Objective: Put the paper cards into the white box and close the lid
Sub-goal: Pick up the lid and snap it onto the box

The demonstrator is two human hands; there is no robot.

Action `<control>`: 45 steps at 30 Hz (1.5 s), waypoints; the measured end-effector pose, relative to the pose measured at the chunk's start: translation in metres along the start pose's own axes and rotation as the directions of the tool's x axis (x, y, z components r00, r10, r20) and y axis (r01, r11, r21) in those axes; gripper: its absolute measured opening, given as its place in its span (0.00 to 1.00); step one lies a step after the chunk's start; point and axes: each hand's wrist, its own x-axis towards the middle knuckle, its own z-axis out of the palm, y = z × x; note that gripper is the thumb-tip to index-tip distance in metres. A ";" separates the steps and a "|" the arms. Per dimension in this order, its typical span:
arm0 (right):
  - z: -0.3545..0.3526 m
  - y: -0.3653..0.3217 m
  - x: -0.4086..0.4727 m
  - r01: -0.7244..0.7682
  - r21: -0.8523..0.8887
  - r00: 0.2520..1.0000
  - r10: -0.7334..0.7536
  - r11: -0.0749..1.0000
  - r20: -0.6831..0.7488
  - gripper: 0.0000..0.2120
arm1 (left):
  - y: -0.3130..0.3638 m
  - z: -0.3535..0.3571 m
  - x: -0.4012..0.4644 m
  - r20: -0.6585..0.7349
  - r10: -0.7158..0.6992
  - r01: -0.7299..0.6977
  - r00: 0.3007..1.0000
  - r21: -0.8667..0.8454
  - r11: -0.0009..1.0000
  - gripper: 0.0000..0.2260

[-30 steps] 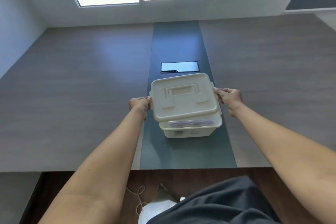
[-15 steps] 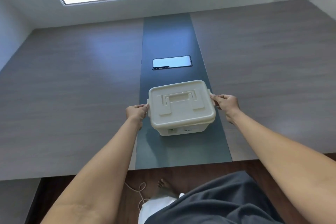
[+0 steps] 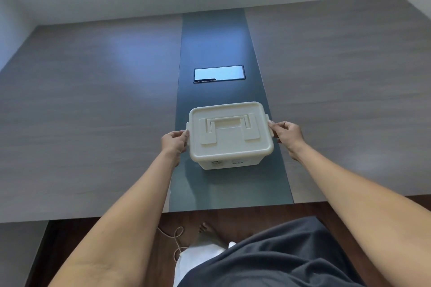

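The white box [image 3: 229, 163] stands on the dark middle strip of the table, near the front edge. Its cream lid [image 3: 229, 133] with a flat fold-down handle lies level on top and covers the whole opening. My left hand [image 3: 173, 143] presses against the lid's left side clasp. My right hand [image 3: 286, 134] pinches the right side clasp. The paper cards are hidden; none show outside the box.
A phone [image 3: 219, 73] with a bright screen lies flat on the dark strip [image 3: 224, 35] behind the box. The wooden table [image 3: 93, 100] spreads wide left and right. Below the front edge are my dark clothing, a bare foot and a cord on the floor.
The lid, held tilted above the box with the cards showing beneath, has come down flat onto the box. Both hands stay at its side clasps. The camera has tipped downward.
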 end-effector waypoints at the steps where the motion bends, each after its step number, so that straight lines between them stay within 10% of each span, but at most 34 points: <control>1: 0.001 0.001 0.000 -0.004 0.000 1.000 0.004 1.000 -0.001 0.12 | 0.000 0.000 0.000 0.013 -0.011 0.011 1.000 0.006 1.000 0.06; 18: -0.002 -0.006 0.005 -0.248 0.148 0.959 0.222 0.957 0.175 0.17 | 0.010 0.006 -0.010 0.080 -0.138 0.139 0.987 -0.003 0.990 0.11; 45: 0.016 -0.041 0.021 0.097 -0.410 0.995 -0.097 0.907 0.021 0.05 | 0.021 0.027 0.012 -0.102 0.234 -0.198 0.967 0.279 0.940 0.10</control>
